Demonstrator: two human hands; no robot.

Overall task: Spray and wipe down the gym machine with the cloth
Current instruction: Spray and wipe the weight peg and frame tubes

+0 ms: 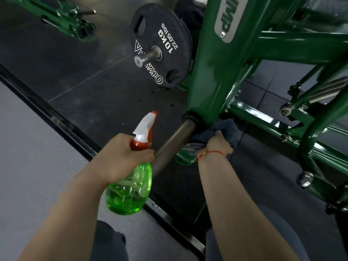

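Note:
My left hand point(122, 157) grips the neck of a green spray bottle point(130, 191) with a white and orange trigger head, its nozzle pointing up toward the machine. A little to the right, my right hand point(216, 146) holds a dark blue-grey cloth point(226, 129) against the lower end of the green gym machine's upright post point(216, 72). A steel peg point(175, 142) sticks out of that post between my two hands. My fingers on the cloth are mostly hidden.
A black 10 kg weight plate point(160, 46) hangs on a peg left of the post. Green frame bars and a spring point(327, 91) crowd the right side. A dark metal floor strip point(56, 121) runs diagonally between grey floor and black rubber mat.

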